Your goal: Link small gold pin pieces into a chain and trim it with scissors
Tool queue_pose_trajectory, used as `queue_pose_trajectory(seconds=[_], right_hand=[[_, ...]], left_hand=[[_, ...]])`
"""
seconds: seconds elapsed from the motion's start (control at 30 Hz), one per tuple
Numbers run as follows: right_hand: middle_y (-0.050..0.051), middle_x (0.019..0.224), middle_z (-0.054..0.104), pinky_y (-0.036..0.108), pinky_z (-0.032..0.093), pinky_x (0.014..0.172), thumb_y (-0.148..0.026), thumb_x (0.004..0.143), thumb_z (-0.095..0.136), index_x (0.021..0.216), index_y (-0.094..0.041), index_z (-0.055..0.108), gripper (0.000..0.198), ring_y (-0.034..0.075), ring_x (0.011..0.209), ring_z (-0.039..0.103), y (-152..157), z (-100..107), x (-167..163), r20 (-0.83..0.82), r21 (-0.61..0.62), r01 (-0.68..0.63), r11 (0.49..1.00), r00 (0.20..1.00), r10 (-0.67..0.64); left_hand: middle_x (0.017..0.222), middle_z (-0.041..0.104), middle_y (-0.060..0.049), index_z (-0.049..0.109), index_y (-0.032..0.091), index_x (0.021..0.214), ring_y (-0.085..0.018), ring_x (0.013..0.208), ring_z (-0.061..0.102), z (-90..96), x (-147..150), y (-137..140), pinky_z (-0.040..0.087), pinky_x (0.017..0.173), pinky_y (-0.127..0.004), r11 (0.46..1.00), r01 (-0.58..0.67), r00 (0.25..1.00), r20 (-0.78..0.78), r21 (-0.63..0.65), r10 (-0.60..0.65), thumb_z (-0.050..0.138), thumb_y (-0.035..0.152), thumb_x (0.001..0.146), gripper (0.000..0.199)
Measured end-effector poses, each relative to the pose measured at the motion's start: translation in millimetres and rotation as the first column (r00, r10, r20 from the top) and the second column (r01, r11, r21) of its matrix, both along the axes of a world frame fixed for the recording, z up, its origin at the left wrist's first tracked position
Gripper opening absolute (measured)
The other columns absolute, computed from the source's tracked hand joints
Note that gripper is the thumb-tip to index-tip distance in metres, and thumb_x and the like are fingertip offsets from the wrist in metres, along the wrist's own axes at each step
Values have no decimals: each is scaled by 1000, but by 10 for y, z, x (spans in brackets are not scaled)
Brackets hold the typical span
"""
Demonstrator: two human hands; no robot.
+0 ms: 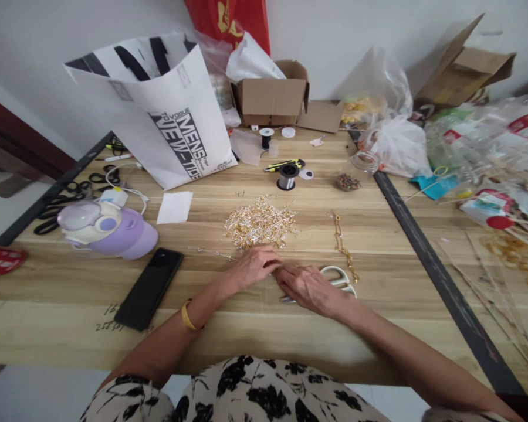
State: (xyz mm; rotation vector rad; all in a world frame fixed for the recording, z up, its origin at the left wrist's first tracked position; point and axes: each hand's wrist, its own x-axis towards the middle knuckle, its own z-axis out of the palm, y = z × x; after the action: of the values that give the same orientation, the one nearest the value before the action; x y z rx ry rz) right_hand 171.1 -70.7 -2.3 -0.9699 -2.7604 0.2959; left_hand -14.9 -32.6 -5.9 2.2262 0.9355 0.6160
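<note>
on the wooden table [246, 346], in the middle: a pile of shiny gold and silver bits [260, 224]. right by its near edge, the left hand [256, 266], narrow, with fingers bent. close beside that, the right hand [305, 288], also narrow, over part of the white scissors [341, 281]. hard to say if pinching anything tiny. a bit to the right, 1 gold chain [345, 253].

at the back, 1 brown box [270, 97], top open, with white wrap [255, 58] sticking out. to its left, a big white bag [176, 117], open on top; cannot see down inside. to its right, a clear jar [354, 170] with brown bits [348, 183] at the bottom, a clear bag [393, 82] with yellow things [361, 109] in it, and a stuffed white plastic bag [398, 146]. on the left, 1 purple bottle [129, 231], lid on, near a black phone [149, 288].
</note>
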Motion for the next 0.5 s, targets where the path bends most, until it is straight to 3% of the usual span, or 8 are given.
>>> queue_pose_trajectory(seconds=[0.13, 0.27, 0.4, 0.5], right_hand=[[2, 74, 61, 24, 33, 55, -14, 89, 45, 82, -17, 52, 11, 13, 61, 52, 58, -10, 68, -85, -163, -27, 986, 996, 13], [-2, 68, 55, 21, 34, 54, -14, 86, 48, 81, -18, 52, 8, 10, 56, 46, 110, 22, 106, -217, -336, -25, 941, 975, -52], [-3, 68, 52, 19, 34, 54, -13, 84, 50, 81, -17, 53, 6, 8, 55, 43, 127, 81, 101, -314, -424, -12, 905, 940, -134], [-3, 67, 52, 18, 33, 54, -14, 84, 50, 83, -16, 54, 5, 8, 54, 43, 131, 115, 103, -303, -478, 30, 878, 932, -197]], left_hand=[[84, 66, -6, 70, 17, 87, -16, 76, 59, 17, -39, 48, 44, 70, -26, 999, -33, 999, -1, -23, 33, 56, 16, 81, 16], [83, 68, -6, 71, 17, 86, -16, 74, 60, 48, -100, 109, 45, 69, -25, 995, -12, 1000, 13, -100, 13, 55, 15, 80, 17], [82, 69, -6, 71, 14, 86, -16, 75, 61, 84, -151, 136, 44, 70, -24, 985, 75, 996, -28, -158, -80, 55, 14, 79, 17], [77, 68, -3, 70, 15, 82, -13, 71, 59, 86, -204, 161, 43, 68, -22, 986, 104, 991, -75, -134, -115, 56, 12, 78, 16]])
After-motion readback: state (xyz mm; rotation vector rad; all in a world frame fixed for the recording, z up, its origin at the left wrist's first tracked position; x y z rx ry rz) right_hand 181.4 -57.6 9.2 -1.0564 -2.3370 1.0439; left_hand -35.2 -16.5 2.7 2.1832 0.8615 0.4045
